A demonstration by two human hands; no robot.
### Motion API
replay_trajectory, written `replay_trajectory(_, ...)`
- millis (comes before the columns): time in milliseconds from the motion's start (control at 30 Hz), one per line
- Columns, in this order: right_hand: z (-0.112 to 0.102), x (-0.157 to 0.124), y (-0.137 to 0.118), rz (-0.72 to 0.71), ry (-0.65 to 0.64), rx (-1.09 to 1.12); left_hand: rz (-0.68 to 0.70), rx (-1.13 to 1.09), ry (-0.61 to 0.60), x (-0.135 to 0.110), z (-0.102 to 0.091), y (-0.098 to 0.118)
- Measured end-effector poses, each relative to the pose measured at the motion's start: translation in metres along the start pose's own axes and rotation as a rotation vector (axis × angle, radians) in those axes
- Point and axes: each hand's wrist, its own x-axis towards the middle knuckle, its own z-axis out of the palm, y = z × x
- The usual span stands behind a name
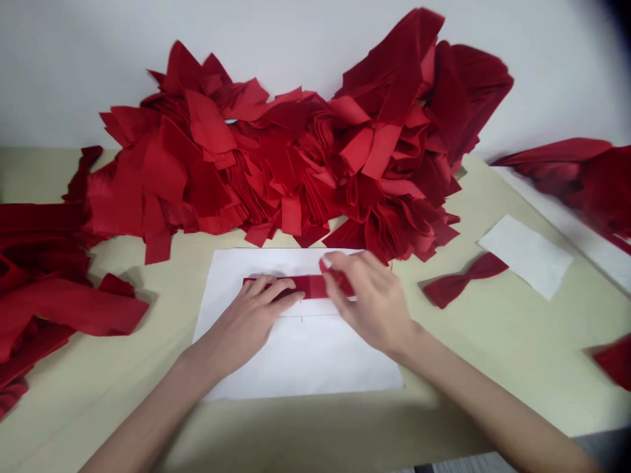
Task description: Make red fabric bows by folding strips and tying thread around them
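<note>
A strip of red velvet-like fabric [309, 287] lies across a white sheet of paper [305, 361] marked with thin drawn lines. My left hand [256, 312] rests on the strip's left part, fingers stretched out and pressing it down. Over the right part, my right hand [372, 292] pinches a folded-up end of red fabric between thumb and fingers. A small whitish patch shows at those fingertips; I cannot tell what it is. The strip's right end is partly hidden behind my right hand.
A big heap of red fabric strips [276, 157] stands along the wall. More red fabric [73, 302] lies at left. On the right are a red bow [466, 279], a white card [525, 256] and a red fabric pile [591, 177].
</note>
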Motion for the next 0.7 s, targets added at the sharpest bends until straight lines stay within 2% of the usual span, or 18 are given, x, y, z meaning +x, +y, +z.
replay_trajectory(67,0.017,-0.002,-0.007,-0.011,-0.105,0.089,0.015,-0.008,0.008,0.000,0.000,0.000)
replay_trajectory(167,0.036,-0.010,-0.010,0.111,-0.227,0.313,0.034,-0.035,0.022,0.000,-0.002,0.000)
replay_trajectory(300,0.039,-0.015,-0.003,0.208,-0.296,0.527,0.011,-0.123,0.047,0.001,-0.005,-0.002)
replay_trajectory(467,0.028,-0.010,0.006,0.094,-0.357,0.547,-0.047,-0.155,0.067,-0.001,-0.008,-0.006)
replay_trajectory(700,0.027,-0.008,0.020,0.003,-0.390,0.417,-0.039,-0.139,0.091,-0.001,-0.008,-0.007)
